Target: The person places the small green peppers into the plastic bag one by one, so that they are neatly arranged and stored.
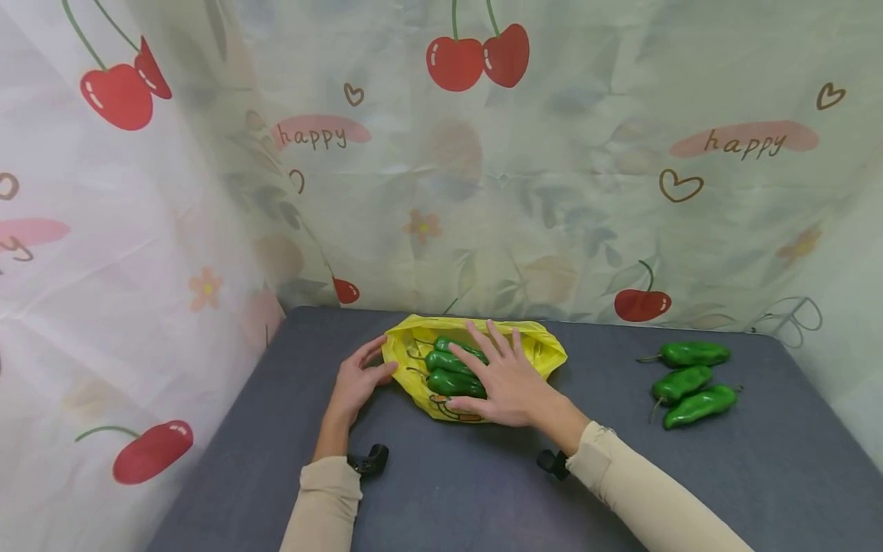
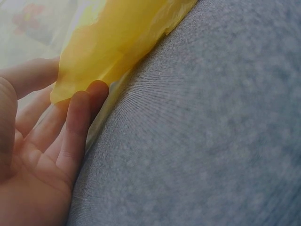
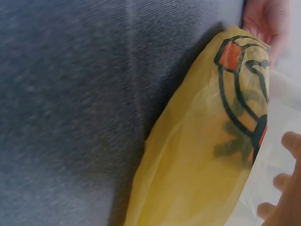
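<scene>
A yellow plastic bag (image 1: 407,383) lies with its mouth spread wide at the back of the table. Inside it sit several long green peppers (image 1: 451,361), stems pointing left, their right ends partly covered by my right hand (image 1: 510,387). That hand is spread over the bag's mouth, fingers straight and apart, and grips nothing. At the bag's left end my left hand (image 1: 355,383) holds the edge. In the left wrist view, the yellow bag (image 2: 113,47) corner lies between the thumb and fingers (image 2: 77,117). The right wrist view shows the bag's printed front (image 3: 197,150).
Three more green peppers (image 1: 693,354) lie in a loose group at the right of the dark grey table (image 1: 469,483). A curtain (image 1: 552,230) printed with cherries hangs right behind the table and along its left side. A thin cord (image 1: 793,314) shows at the far right corner.
</scene>
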Demonstrator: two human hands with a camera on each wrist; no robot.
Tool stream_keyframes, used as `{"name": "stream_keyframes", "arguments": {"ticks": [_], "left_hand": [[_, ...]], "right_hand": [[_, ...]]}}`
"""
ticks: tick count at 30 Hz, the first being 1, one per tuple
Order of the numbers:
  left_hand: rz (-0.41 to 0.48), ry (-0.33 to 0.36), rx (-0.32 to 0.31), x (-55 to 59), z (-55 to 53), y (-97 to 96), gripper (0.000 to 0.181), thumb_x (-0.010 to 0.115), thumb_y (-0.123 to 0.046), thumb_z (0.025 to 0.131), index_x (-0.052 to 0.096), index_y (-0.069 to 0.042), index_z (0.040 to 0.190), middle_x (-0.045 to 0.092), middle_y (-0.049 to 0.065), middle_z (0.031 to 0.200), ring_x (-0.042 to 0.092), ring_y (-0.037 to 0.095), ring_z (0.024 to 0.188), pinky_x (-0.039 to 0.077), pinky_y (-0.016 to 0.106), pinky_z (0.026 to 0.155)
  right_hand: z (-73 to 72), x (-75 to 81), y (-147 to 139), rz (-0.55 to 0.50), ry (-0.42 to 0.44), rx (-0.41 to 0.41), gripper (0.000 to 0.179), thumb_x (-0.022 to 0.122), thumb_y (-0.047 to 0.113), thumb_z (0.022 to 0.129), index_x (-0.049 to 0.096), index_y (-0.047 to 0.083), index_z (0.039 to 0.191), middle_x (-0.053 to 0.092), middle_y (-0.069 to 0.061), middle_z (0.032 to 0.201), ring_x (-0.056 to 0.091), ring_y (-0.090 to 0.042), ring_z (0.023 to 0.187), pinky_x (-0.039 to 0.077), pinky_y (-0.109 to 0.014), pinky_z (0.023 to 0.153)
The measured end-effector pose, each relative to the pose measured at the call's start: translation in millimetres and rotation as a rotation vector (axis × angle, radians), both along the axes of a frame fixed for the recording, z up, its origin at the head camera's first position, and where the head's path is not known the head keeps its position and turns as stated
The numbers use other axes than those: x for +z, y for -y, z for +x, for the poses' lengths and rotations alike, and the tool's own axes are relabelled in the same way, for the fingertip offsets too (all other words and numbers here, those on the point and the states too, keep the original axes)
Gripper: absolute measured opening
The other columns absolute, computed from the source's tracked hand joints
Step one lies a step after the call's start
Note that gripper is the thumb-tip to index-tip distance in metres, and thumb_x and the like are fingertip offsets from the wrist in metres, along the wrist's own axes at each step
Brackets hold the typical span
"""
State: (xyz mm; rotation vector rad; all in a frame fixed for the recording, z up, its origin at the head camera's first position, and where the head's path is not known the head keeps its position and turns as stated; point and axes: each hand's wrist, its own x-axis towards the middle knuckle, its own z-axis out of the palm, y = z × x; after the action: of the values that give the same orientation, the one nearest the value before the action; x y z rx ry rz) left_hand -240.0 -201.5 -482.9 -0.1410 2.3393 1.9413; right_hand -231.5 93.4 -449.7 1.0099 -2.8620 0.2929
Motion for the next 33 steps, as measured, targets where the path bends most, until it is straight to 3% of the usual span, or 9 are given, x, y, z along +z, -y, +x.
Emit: {"name": "stream_keyframes", "arguments": {"ticks": [7, 10, 17, 24, 33], "left_hand": [[0.012, -0.017, 0.008, -26.7, -13.8, 5.9, 0.065, 0.076, -0.025, 0.094, 0.048, -0.024, 0.153, 0.046, 0.012, 0.159, 0.071, 0.012, 0.102, 0.061, 0.031, 0.093], [0.017, -0.03, 0.014, -32.1, -15.4, 6.8, 0.065, 0.077, -0.028, 0.092, 0.05, -0.027, 0.151, 0.047, 0.011, 0.158, 0.072, 0.013, 0.102, 0.061, 0.031, 0.093], [0.009, -0.047, 0.024, -34.3, -15.2, 6.3, 0.062, 0.078, -0.03, 0.091, 0.053, -0.03, 0.148, 0.05, 0.008, 0.156, 0.071, 0.018, 0.108, 0.061, 0.032, 0.092], [0.008, -0.039, 0.033, -33.2, -14.4, 5.3, 0.061, 0.078, -0.028, 0.091, 0.054, -0.03, 0.147, 0.05, 0.006, 0.156, 0.069, 0.021, 0.117, 0.061, 0.032, 0.092], [0.003, -0.028, 0.035, -33.3, -17.9, 5.3, 0.065, 0.079, -0.03, 0.091, 0.052, -0.028, 0.15, 0.048, 0.01, 0.158, 0.072, 0.014, 0.103, 0.061, 0.032, 0.091]], "right_hand": [[2.0, -3.2, -11.0, -0.017, 0.002, -0.037, 0.087, 0.046, 0.077, 0.093, 0.025, 0.031, 0.164, 0.005, -0.009, 0.174, 0.0, -0.039, 0.16, 0.007, -0.076, 0.122], [3.3, -3.6, -14.7, -0.022, -0.008, -0.043, 0.087, 0.047, 0.077, 0.093, 0.024, 0.031, 0.164, 0.006, -0.01, 0.174, 0.002, -0.04, 0.16, 0.007, -0.076, 0.122], [6.4, -6.4, -24.2, -0.02, -0.034, -0.074, 0.087, 0.049, 0.076, 0.093, 0.025, 0.031, 0.163, 0.011, -0.01, 0.173, 0.01, -0.043, 0.159, 0.008, -0.076, 0.121], [6.8, -5.1, -37.9, -0.015, -0.021, -0.098, 0.087, 0.05, 0.074, 0.094, 0.023, 0.03, 0.164, 0.004, -0.009, 0.174, 0.006, -0.042, 0.159, 0.006, -0.076, 0.121], [8.3, -2.4, -56.3, -0.032, 0.006, -0.148, 0.087, 0.05, 0.075, 0.093, 0.02, 0.034, 0.164, 0.001, -0.006, 0.174, 0.006, -0.042, 0.159, 0.004, -0.076, 0.122]]}}
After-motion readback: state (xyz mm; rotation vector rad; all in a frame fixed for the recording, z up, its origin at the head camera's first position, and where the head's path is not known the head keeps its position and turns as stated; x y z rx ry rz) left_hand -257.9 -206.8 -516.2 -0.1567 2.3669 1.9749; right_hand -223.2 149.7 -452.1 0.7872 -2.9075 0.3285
